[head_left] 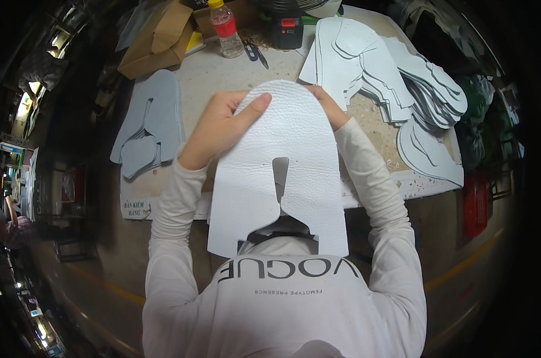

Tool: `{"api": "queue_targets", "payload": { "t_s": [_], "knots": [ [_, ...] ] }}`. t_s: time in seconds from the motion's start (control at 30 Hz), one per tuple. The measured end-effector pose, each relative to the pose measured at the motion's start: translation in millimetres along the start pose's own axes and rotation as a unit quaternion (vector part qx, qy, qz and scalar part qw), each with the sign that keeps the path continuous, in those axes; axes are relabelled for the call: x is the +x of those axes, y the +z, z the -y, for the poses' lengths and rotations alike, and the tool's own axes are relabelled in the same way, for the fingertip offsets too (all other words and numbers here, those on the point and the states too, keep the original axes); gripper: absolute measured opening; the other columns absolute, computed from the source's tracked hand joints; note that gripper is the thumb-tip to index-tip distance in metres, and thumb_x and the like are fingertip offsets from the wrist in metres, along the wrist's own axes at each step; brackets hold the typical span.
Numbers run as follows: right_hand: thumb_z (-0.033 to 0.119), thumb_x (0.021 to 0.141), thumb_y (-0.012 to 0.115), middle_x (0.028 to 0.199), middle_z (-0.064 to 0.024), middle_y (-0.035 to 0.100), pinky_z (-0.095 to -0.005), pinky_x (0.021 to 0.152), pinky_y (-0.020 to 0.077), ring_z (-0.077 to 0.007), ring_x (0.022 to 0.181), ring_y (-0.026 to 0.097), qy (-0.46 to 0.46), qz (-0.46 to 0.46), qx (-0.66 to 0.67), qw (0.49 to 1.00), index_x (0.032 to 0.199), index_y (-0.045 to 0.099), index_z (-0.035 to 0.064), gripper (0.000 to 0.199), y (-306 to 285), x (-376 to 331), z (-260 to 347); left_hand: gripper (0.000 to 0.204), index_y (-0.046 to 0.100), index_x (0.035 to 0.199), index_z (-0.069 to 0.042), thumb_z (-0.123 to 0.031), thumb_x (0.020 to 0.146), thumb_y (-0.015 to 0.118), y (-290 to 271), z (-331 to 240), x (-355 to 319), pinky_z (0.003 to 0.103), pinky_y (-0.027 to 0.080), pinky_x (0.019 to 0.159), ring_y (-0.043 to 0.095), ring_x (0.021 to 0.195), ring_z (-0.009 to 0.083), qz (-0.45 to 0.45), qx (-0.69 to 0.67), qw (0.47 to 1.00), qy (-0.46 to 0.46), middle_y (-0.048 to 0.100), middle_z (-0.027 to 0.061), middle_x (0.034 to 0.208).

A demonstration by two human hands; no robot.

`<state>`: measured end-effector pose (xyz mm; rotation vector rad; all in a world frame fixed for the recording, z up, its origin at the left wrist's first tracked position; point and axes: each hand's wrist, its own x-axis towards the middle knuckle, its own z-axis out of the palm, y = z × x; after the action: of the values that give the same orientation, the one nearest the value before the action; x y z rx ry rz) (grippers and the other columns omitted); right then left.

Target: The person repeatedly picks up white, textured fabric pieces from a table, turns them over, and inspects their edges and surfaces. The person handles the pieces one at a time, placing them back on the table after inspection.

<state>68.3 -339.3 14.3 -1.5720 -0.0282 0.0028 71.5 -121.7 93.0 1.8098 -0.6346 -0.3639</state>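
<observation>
A white, pebble-grained cut leather piece (288, 125) with a rounded top and a keyhole-like slot hangs between my hands, close to my chest. My left hand (228, 122) grips its upper left edge, thumb lying on the front face and fingers behind. At the upper right edge, my right hand (329, 106) holds the piece from behind; most of its fingers are hidden by the leather. Left of it on the table lies a small stack of similar slotted pieces (163, 107). Beyond my right hand rest larger piles of white cut pieces (348, 48).
On the table (205, 74) stand an open cardboard box (160, 45), a clear bottle (227, 36) with red label and yellow cap, and a black battery-like block (287, 34). A dark pen-like tool (262, 56) lies near the bottle. A red crate (475, 206) stands at right on the floor.
</observation>
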Motion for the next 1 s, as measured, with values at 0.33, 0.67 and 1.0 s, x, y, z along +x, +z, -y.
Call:
{"api": "queue_targets", "payload": {
  "t_s": [0.33, 0.67, 1.0],
  "knots": [
    [0.041, 0.097, 0.047, 0.093, -0.0026, 0.063, -0.0223, 0.078, 0.0432, -0.0079, 0.086, 0.053, -0.038, 0.084, -0.041, 0.995, 0.107, 0.064, -0.0021, 0.047, 17, 1, -10, 0.039, 0.066, 0.103, 0.003, -0.032, 0.096, 0.052, 13, 84, 17, 0.022, 0.046, 0.071, 0.06, 0.078, 0.0085, -0.061, -0.194, 0.975, -0.094, 0.067, 0.0053, 0.091],
    [0.035, 0.097, 0.05, 0.084, -0.0047, 0.068, -0.0204, 0.063, 0.0484, -0.0066, 0.071, 0.06, 0.055, 0.09, 0.195, 0.975, 0.099, 0.068, -0.0002, 0.039, 30, -14, 1, 0.047, 0.062, 0.105, 0.003, -0.038, 0.099, 0.042, 17, 68, 4, 0.024, 0.045, 0.081, 0.06, 0.09, 0.0123, -0.063, -0.311, 0.944, -0.091, 0.065, 0.009, 0.1],
    [0.04, 0.095, 0.051, 0.077, -0.0052, 0.067, -0.0202, 0.058, 0.0483, -0.0073, 0.064, 0.061, 0.086, 0.1, 0.201, 0.971, 0.092, 0.069, 0.0012, 0.043, 30, -17, 3, 0.046, 0.063, 0.103, 0.003, -0.037, 0.1, 0.039, 15, 68, 2, 0.025, 0.049, 0.079, 0.063, 0.087, 0.0139, -0.066, -0.286, 0.953, -0.07, 0.066, 0.0099, 0.097]
  ]
}}
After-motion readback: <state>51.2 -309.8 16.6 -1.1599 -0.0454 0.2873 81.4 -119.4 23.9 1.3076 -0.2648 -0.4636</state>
